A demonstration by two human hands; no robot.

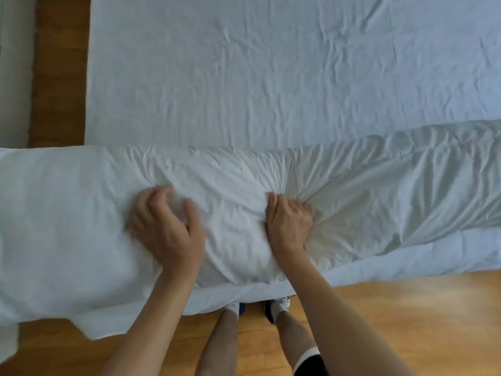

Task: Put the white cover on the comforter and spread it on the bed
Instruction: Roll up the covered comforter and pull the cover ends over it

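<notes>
Bed [271,63]: fills the upper view, wrinkled sheet on top, wood floor [393,308] along its near side and far left.

Comforter [379,180]: long bunched roll lying along the bed's near edge, long axis left-right across the view, right end angling slightly up and away. Left portion looks smoother, likely already inside the cover [54,213]; the cover's loose edge hangs off toward the floor at lower left. Can't tell where the cover opening is.

Handling, my read: soft, bulky, light for its size, no stiffness, so it sags wherever unsupported. Fabric slides on fabric, so flat pushing won't move the fill. Best to grab bunched handfuls through the cover, or take the corners for the spread.

Right hand [288,221]: fingers dug in, clenching a fistful of comforter, creases radiating from the grip.

Left hand [165,223]: motion-blurred, fingers curved and spread over the covered part; can't tell if it's gripping or only pressing.
</notes>
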